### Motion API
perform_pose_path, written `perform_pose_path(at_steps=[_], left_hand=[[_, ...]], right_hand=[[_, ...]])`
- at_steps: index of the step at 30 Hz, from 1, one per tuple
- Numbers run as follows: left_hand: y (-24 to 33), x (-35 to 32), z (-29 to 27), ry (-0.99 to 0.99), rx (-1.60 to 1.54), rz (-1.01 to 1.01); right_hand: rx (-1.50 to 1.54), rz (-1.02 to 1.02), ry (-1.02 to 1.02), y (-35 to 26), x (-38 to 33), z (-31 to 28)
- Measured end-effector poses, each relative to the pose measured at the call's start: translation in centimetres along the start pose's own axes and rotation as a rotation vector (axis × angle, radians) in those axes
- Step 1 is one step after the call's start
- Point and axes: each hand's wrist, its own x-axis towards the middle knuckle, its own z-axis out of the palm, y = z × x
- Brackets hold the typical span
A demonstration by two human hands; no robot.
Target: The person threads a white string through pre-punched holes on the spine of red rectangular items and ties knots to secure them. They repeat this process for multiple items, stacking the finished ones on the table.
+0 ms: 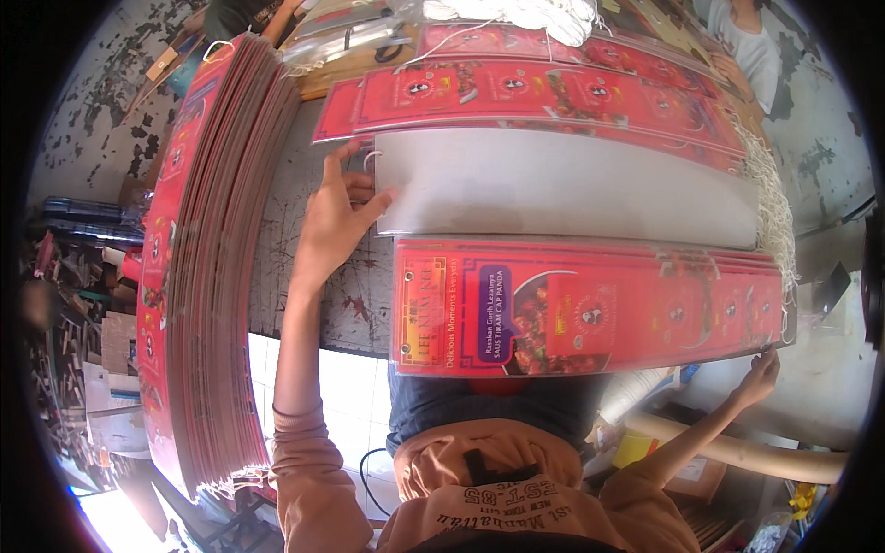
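A long board lying pale side up (pixel 562 184) stretches across the middle of the table. My left hand (pixel 339 217) is at its left end, thumb over the edge and the other fingers curled beside it, near a small white string loop (pixel 372 160). In front lies a stack of glossy red printed hanging signs (pixel 590 309), with eyelets at its left end. My right hand (pixel 758 376) is at the stack's near right corner, fingers closed. What they hold, if anything, is too small to make out. White strings (pixel 779 221) hang along the signs' right ends.
More red signs (pixel 544 92) lie behind the pale board. A tall bundle of signs (pixel 217 267) stands on the left. White string (pixel 525 14) is heaped at the back. A person (pixel 742 55) is at the far right, and a cardboard tube (pixel 737 447) lies lower right.
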Motion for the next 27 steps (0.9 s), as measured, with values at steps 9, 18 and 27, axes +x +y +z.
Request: perform_pose_path(at_steps=[9, 18, 27], left_hand=[[-2.6, 1.6, 2.4, 0.179, -0.119, 0.073], [-2.4, 2.9, 3.1, 0.507, 0.186, 0.191], [-1.7, 1.4, 3.9, 0.397, 0.262, 0.266]], right_hand=[[0.017, 0.044, -0.137, 0.6, 0.9, 1.1], [-0.185, -0.155, -0.066, 2.8, 2.1, 1.5], [0.021, 0.017, -0.063, 0.8, 0.7, 0.8]])
